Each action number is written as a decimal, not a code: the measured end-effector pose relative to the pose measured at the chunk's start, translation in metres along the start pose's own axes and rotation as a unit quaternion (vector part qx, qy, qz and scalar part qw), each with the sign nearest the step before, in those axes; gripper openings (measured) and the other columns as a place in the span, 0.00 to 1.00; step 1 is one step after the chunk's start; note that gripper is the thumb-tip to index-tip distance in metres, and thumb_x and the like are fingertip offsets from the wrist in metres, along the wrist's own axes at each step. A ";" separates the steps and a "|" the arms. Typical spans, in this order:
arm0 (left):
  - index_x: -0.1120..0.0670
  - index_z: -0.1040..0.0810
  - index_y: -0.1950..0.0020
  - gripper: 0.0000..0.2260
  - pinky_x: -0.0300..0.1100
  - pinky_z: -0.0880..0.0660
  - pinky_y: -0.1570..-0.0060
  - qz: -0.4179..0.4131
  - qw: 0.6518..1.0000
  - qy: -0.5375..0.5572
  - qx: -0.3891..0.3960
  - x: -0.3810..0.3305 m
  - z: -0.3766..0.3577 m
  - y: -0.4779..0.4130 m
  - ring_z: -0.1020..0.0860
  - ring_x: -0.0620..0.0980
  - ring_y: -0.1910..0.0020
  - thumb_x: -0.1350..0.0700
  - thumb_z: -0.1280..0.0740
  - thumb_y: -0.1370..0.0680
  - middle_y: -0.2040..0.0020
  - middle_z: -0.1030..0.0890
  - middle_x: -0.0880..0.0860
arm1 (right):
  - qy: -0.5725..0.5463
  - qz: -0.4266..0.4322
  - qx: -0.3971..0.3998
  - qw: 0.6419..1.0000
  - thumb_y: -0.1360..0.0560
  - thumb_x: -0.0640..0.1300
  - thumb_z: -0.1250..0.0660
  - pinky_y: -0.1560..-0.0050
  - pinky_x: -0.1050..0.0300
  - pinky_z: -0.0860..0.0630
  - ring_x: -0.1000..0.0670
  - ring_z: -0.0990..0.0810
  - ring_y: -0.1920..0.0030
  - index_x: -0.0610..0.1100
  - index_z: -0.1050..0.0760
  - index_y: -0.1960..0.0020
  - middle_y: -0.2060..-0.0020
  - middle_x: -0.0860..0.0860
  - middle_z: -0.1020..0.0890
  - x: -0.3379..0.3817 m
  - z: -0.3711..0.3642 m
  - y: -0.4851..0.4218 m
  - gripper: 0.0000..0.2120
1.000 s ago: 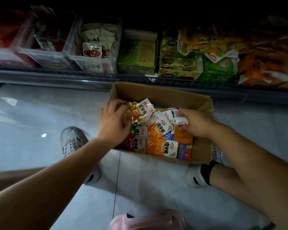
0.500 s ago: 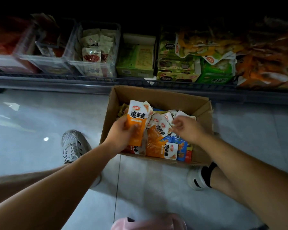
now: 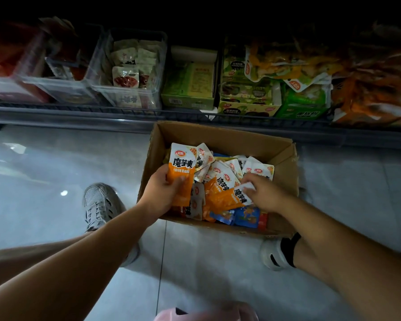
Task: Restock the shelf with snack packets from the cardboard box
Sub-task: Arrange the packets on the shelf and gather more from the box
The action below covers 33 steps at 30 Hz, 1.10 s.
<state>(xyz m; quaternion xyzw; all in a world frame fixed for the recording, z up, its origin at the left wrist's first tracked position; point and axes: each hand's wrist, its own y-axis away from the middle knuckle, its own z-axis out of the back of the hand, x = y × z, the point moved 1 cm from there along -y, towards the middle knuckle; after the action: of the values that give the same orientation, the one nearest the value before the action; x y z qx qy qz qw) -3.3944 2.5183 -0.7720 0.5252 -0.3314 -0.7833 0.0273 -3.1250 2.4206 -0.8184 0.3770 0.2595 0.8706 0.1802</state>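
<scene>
An open cardboard box [image 3: 220,132] sits on the floor below the shelf [image 3: 79,110], filled with several orange-and-white snack packets and a few blue ones [image 3: 247,216]. My left hand [image 3: 162,193] grips an upright orange-and-white packet [image 3: 182,165] over the box's left side. My right hand [image 3: 263,193] pinches the white end of another orange packet [image 3: 227,196] that lies tilted on the pile.
The low shelf holds clear plastic bins [image 3: 130,72] with small packets, green cartons [image 3: 190,84] and orange bags [image 3: 370,93] at the right. My two feet in shoes [image 3: 101,205] [image 3: 272,253] stand on the grey tiled floor beside the box. A pink object [image 3: 206,315] shows at the bottom edge.
My left hand has lifted an orange packet upright out of the pile. My right hand moved down and took hold of another orange packet's end.
</scene>
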 end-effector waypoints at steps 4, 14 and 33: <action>0.46 0.28 0.29 0.19 0.53 0.20 0.39 0.013 1.000 0.027 -0.001 -0.006 -0.006 0.001 0.19 0.48 0.40 0.51 0.30 0.19 0.39 0.19 0.45 | 0.010 0.040 0.020 0.999 0.17 0.47 0.38 0.68 0.52 0.22 0.43 0.19 0.62 0.55 0.28 0.44 0.50 0.46 0.22 0.042 0.047 0.009 0.04; 0.44 0.28 0.30 0.21 0.40 0.20 0.51 0.015 0.998 -0.020 0.062 -0.003 -0.018 0.008 0.19 0.42 0.45 0.48 0.27 0.21 0.42 0.19 0.41 | -0.196 0.067 -0.070 0.976 0.23 0.45 0.29 0.55 0.53 0.16 0.51 0.16 0.53 0.51 0.24 0.38 0.49 0.51 0.19 0.099 0.035 0.005 0.14; 0.46 0.26 0.32 0.17 0.40 0.22 0.54 0.034 0.997 0.071 -0.016 0.012 -0.004 -0.002 0.19 0.45 0.44 0.49 0.29 0.20 0.42 0.19 0.43 | -0.139 -0.121 -0.143 0.973 0.20 0.49 0.35 0.50 0.45 0.20 0.43 0.18 0.53 0.52 0.30 0.50 0.55 0.46 0.19 -0.005 -0.033 -0.038 0.04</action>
<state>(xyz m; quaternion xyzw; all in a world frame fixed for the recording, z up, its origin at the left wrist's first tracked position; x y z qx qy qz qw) -3.3959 2.5129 -0.7839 0.5670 -0.3339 -0.7481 0.0861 -3.1421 2.4383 -0.8630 0.4303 0.1488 0.8098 0.3700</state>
